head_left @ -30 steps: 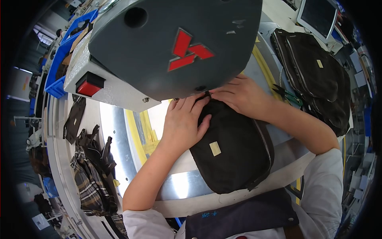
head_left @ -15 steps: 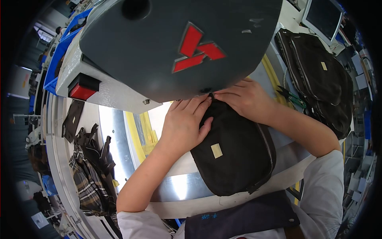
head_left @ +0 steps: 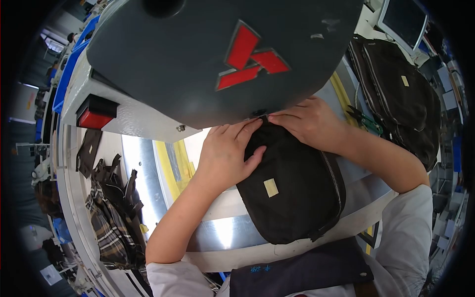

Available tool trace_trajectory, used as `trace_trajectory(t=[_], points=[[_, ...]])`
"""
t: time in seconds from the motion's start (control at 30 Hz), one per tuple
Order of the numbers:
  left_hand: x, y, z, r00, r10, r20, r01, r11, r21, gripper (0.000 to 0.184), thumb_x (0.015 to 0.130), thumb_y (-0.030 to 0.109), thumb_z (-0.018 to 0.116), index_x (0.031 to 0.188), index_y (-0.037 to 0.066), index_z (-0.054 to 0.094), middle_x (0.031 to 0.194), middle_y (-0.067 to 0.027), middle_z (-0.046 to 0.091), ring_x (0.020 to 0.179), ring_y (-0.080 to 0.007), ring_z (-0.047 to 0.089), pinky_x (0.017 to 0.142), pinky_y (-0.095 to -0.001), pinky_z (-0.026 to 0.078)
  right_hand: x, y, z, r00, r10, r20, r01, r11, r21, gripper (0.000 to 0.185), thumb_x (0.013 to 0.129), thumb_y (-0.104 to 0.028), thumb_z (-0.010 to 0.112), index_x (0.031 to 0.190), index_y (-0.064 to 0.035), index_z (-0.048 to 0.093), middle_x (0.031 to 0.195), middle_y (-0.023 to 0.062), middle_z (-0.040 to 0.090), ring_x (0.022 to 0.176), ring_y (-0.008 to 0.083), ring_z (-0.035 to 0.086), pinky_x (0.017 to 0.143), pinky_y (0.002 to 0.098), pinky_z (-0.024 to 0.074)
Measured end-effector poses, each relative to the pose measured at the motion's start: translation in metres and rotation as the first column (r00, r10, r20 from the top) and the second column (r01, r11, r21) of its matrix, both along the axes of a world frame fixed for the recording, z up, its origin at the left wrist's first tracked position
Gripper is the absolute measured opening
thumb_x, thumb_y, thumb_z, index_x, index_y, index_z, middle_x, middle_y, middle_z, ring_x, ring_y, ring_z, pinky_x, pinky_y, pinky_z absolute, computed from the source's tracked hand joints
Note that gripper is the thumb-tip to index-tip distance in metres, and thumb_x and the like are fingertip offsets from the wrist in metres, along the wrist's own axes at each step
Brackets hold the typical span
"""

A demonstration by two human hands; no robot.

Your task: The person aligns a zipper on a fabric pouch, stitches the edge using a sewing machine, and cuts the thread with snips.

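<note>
A dark fabric piece (head_left: 297, 198) with a zipper along its right edge and a pale yellow patch lies in front of me. Its far end goes under the dark grey head of a machine (head_left: 198, 64). My left hand (head_left: 227, 153) presses on its upper left part, thumb apart from the fingers, fingertips at the fabric's top under the head. On the other side my right hand (head_left: 309, 123) pinches the same top edge, fingers close together. The machine head hides what lies beyond the fingertips.
Dark zippered bags (head_left: 396, 84) lie at the right, with green-handled snips (head_left: 365, 120) beside them. Plaid and dark cloth (head_left: 114, 218) lies at the left. A red switch (head_left: 96, 118) is on the machine's white housing. A screen (head_left: 403, 22) stands at the upper right.
The machine head appears larger and shifted as the view has moved closer. Both hands have stayed on the fabric's top edge, with only slight movement.
</note>
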State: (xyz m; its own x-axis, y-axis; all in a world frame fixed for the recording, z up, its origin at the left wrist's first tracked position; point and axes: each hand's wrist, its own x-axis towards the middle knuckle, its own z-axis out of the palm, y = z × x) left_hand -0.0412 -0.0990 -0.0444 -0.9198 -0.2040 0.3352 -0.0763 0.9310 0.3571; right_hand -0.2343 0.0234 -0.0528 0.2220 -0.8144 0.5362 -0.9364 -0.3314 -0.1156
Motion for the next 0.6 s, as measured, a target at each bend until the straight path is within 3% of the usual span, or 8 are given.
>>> trace_trajectory(t=[0.6], points=[[-0.0030, -0.0055, 0.0013, 0.999, 0.000, 0.034, 0.000, 1.000, -0.011, 0.040, 0.070, 0.018, 0.071, 0.106, 0.004, 0.063, 0.111, -0.0072, 0.062, 0.099, -0.0263, 0.062, 0.083, -0.0360, 0.048, -0.0029, -0.0028, 0.0011, 0.999, 0.005, -0.032, -0.005, 1.000, 0.017, 0.017, 0.075, -0.008, 0.062, 0.090, -0.0044, 0.068, 0.102, 0.0049, 0.068, 0.088, 0.0202, 0.065, 0.082, 0.0332, 0.0521]])
